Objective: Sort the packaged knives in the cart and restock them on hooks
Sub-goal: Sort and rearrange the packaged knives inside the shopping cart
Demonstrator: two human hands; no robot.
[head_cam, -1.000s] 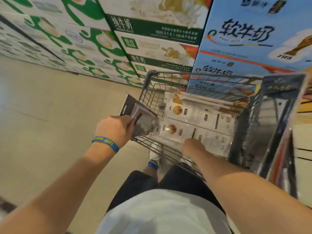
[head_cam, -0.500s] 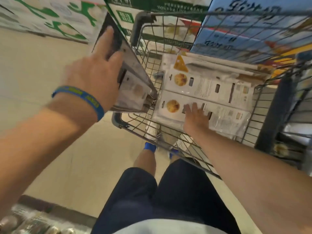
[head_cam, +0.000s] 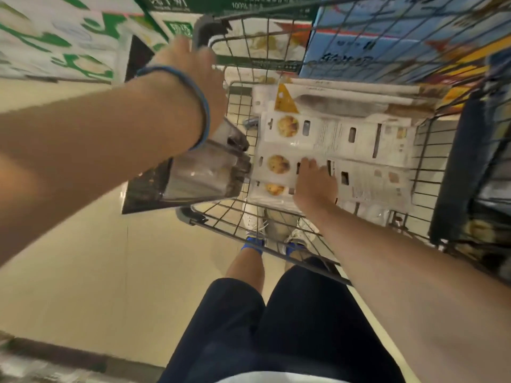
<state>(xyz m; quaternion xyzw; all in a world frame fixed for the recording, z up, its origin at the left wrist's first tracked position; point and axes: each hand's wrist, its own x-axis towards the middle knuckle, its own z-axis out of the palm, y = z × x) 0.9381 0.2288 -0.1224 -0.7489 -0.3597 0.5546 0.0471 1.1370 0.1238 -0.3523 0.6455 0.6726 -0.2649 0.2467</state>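
The wire cart holds a flat stack of white packaged knives. Over its left rim, the left grip clamps a dark knife package. The right grip lies spread, fingers flat on the stack.

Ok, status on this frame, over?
Left hand grips dark knife pack over cart left rim. Right hand flat on white packs inside. Nothing in the way.

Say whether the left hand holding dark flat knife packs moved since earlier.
Yes. The left hand, gripping the dark packs, went from the metal wire cart's near rim toward its far corner.
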